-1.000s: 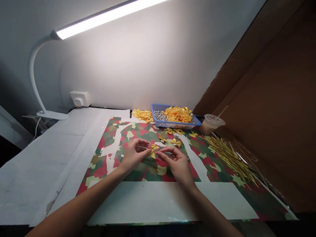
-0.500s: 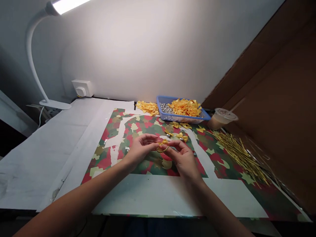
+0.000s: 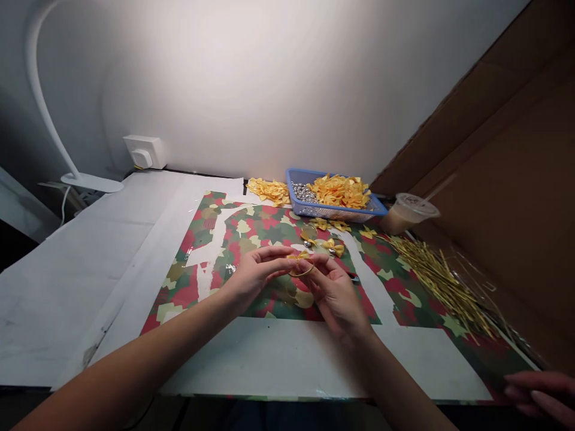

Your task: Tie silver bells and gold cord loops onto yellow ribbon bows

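Observation:
Between my two hands, above the camouflage-patterned sheet, is a small yellow ribbon bow [image 3: 300, 255] with a loop of gold tie [image 3: 302, 273] hanging below it. My left hand [image 3: 263, 270] pinches the bow from the left side. From the right, my right hand [image 3: 331, 281] pinches the bow and the gold loop. The fingers partly hide where bow and tie meet. Just beyond my fingers lie yellow bows with silver bells [image 3: 333, 247] on the sheet. Beside my right hand a small dark tool [image 3: 354, 278] is partly covered.
A blue basket [image 3: 336, 211] holds yellow bows and silver bells, with a pile of yellow bows [image 3: 269, 191] to its left. At right are a lidded drink cup [image 3: 411, 212] and gold twist ties [image 3: 440, 287]. Another person's hand [image 3: 541, 392] shows at lower right. A lamp [image 3: 38, 90] stands left.
The view has shifted slightly, and the lamp's head has left the frame. Another person's hand has appeared at the lower right. My hands still hold the bow and gold tie, with fingers slightly shifted.

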Demonstrator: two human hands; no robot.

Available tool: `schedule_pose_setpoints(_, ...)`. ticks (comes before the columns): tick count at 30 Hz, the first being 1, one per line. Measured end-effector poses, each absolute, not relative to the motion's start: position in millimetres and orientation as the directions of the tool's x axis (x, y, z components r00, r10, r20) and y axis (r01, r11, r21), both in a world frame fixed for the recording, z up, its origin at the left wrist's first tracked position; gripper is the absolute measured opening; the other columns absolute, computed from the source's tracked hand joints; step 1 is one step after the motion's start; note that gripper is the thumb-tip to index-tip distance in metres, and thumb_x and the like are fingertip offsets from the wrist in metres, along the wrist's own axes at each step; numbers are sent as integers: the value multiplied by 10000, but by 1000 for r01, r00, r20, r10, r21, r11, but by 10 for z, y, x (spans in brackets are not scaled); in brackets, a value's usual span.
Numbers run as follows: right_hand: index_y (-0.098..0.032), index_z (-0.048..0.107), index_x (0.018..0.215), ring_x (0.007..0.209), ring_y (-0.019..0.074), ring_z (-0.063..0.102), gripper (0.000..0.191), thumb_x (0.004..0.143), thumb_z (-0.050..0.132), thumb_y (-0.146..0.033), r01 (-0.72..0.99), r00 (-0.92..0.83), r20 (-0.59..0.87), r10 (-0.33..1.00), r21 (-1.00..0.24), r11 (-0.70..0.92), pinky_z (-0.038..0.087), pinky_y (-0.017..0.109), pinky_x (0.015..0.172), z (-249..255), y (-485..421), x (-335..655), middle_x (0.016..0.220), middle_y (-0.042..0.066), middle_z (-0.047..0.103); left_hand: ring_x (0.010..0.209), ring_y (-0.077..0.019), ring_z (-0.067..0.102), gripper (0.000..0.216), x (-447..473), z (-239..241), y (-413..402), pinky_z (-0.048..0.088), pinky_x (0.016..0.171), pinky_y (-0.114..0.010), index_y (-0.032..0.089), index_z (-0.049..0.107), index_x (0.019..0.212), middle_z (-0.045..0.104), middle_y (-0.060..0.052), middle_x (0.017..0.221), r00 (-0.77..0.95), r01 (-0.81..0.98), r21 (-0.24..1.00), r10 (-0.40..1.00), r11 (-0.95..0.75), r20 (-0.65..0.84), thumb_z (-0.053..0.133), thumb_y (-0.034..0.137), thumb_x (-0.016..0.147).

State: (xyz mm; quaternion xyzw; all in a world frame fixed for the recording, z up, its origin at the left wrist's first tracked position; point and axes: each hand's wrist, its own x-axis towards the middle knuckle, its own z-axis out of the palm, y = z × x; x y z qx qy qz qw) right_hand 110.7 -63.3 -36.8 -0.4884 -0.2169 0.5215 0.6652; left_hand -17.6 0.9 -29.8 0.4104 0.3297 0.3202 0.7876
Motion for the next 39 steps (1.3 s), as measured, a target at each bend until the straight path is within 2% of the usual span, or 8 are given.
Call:
schedule_pose_setpoints(7, -203, 600, 644, 656, 117, 621, 423, 398, 907, -357, -487, 383, -244, 891, -873, -30, 511, 248, 662, -365, -631, 1089, 683, -44, 663, 868, -210, 661, 252, -186, -315, 8, 491, 840, -322, 159, 757, 755, 736, -61, 826, 573, -169, 907, 788, 385, -227, 832, 324, 581)
schedule_pose_setpoints(11, -197, 607, 648, 675, 114, 632, 411, 409, 907, -343, -498, 385, -243, 891, -867, -21, 510, 234, 666, -361, -634, 1082, 687, -38, 672, 887, -204, 659, 225, -191, -343, 13, 484, 867, -321, 163, 761, 775, 743, -61, 828, 604, -168, 902, 765, 398, -225, 806, 329, 631)
schedule_pose_setpoints(15, -200, 616, 664, 686, 114, 638, 389, 437, 901, -335, -494, 375, -241, 895, -869, -28, 513, 224, 658, -372, -644, 1090, 696, -46, 663, 878, -201, 660, 235, -188, -334, 23, 478, 880, -328, 160, 760, 768, 745, -64, 822, 595, -194, 891, 771, 411, -226, 818, 328, 615)
schedule_pose_setpoints(19, -199, 631, 679, 718, 127, 644, 362, 469, 891, -337, -436, 381, -190, 905, -900, -5, 530, 250, 721, -412, -662, 1108, 720, -41, 654, 852, -190, 654, 259, -192, -307, 27, 477, 870, -317, 154, 758, 774, 738, -60, 817, 553, -191, 889, 794, 416, -252, 829, 330, 597)
schedule_pose_setpoints(24, -190, 635, 694, 674, 123, 625, 364, 490, 880, -366, -376, 420, -140, 896, -926, 31, 541, 259, 699, -437, -662, 1104, 678, -29, 655, 884, -198, 656, 249, -193, -312, 24, 482, 874, -313, 157, 759, 785, 739, -65, 859, 543, -200, 895, 806, 397, -236, 826, 318, 608)
schedule_pose_setpoints(29, -186, 612, 681, 676, 122, 630, 380, 479, 879, -365, -376, 434, -153, 888, -926, 25, 531, 245, 684, -420, -641, 1077, 667, -32, 660, 869, -187, 664, 250, -196, -341, 25, 497, 829, -294, 167, 751, 815, 742, -66, 899, 536, -192, 906, 814, 376, -224, 824, 308, 622)
schedule_pose_setpoints(34, -185, 595, 658, 658, 114, 620, 383, 470, 879, -359, -330, 442, -132, 887, -944, 24, 504, 229, 653, -402, -643, 1062, 639, -40, 642, 780, -164, 675, 270, -192, -330, 16, 509, 775, -275, 160, 721, 859, 745, -55, 819, 478, -152, 921, 843, 358, -249, 824, 261, 631)
schedule_pose_setpoints(39, -183, 585, 655, 642, 116, 607, 398, 465, 877, -377, -276, 452, -103, 886, -961, 29, 485, 229, 622, -393, -648, 1066, 630, -46, 613, 773, -168, 683, 276, -177, -301, 6, 518, 772, -272, 157, 710, 874, 742, -52, 795, 453, -128, 936, 859, 327, -238, 817, 247, 637)
